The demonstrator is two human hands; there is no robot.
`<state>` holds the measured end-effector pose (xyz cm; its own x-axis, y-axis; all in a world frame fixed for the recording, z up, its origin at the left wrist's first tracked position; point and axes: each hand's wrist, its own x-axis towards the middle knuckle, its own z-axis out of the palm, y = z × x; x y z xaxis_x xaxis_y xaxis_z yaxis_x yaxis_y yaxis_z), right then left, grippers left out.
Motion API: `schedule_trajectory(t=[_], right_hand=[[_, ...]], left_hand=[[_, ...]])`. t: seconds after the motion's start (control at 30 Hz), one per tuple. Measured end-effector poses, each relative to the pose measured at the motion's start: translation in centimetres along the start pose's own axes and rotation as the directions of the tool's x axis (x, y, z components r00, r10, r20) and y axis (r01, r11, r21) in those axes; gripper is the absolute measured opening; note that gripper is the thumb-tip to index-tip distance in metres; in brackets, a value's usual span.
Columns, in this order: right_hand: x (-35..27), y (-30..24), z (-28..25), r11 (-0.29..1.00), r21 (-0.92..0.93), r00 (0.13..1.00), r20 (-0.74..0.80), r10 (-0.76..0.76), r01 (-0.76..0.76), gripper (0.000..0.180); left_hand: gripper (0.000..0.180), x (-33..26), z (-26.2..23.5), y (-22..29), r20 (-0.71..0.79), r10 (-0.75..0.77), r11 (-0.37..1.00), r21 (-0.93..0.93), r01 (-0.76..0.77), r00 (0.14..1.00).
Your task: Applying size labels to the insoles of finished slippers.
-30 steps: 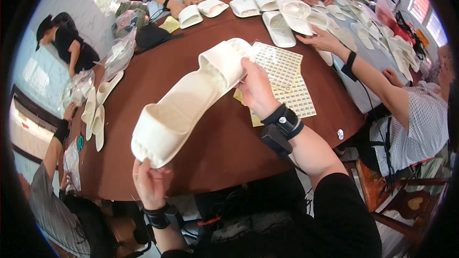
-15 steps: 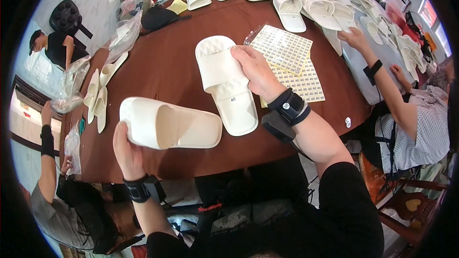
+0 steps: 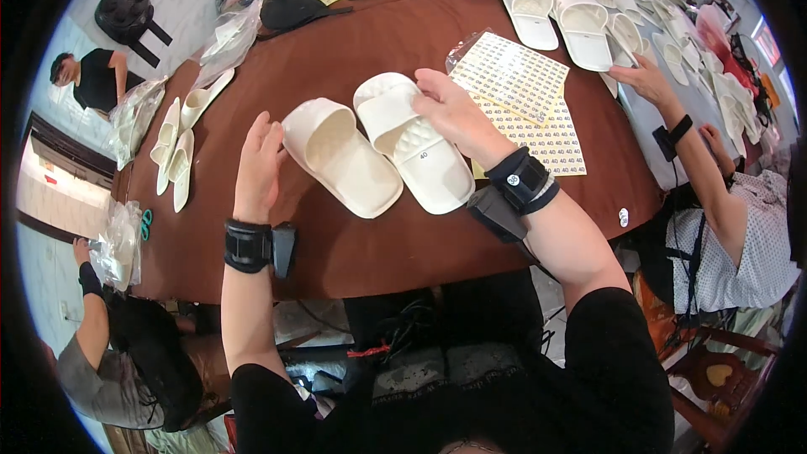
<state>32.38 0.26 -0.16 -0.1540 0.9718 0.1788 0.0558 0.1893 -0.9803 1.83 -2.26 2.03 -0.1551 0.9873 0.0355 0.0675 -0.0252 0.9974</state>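
Two white slippers lie side by side on the brown-covered table, their toes angled to the far left. The left slipper [image 3: 316, 128] shows a plain pale footbed; the right slipper [image 3: 429, 170] has a quilted footbed and a small size sticker. My left hand [image 3: 259, 164] is beside the left slipper's outer toe edge, fingers stretched out and slightly apart. On the other side my right hand [image 3: 464, 118] rests against the right slipper's strap, its thumb and forefinger apart. Its remaining fingers are hidden.
Sheets of size stickers [image 3: 538, 139] lie right of my right hand. Several slippers [image 3: 531, 21] line the far edge. More slippers [image 3: 180, 170] stand at the left, near teal scissors [image 3: 146, 224] and plastic bags [image 3: 118, 244]. A co-worker's hand [image 3: 647, 80] holds a slipper at the right.
The left slipper has turned from sideways to lie parallel beside the right one, which moved slightly right. My left hand has moved up and right and let go of its slipper.
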Motion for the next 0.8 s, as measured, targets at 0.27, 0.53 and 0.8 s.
schedule_trajectory(t=[0.27,0.53,0.8], right_hand=[[0.3,0.7,0.1,0.955,-0.279,0.995,0.035,-0.095,0.102,0.049],[-0.1,0.3,0.4,0.932,-0.333,0.990,0.069,-0.125,0.141,0.048],[-0.5,0.5,1.1,0.947,-0.285,0.988,0.068,-0.137,0.151,0.033]], left_hand=[[0.054,-6.5,2.0,-0.6,0.232,0.411,0.586,0.673,-0.451,0.881],[0.051,-12.7,5.9,0.0,0.517,0.204,0.377,0.742,-0.555,0.831],[0.033,-13.0,4.2,0.0,0.479,0.202,0.365,0.772,-0.520,0.854]])
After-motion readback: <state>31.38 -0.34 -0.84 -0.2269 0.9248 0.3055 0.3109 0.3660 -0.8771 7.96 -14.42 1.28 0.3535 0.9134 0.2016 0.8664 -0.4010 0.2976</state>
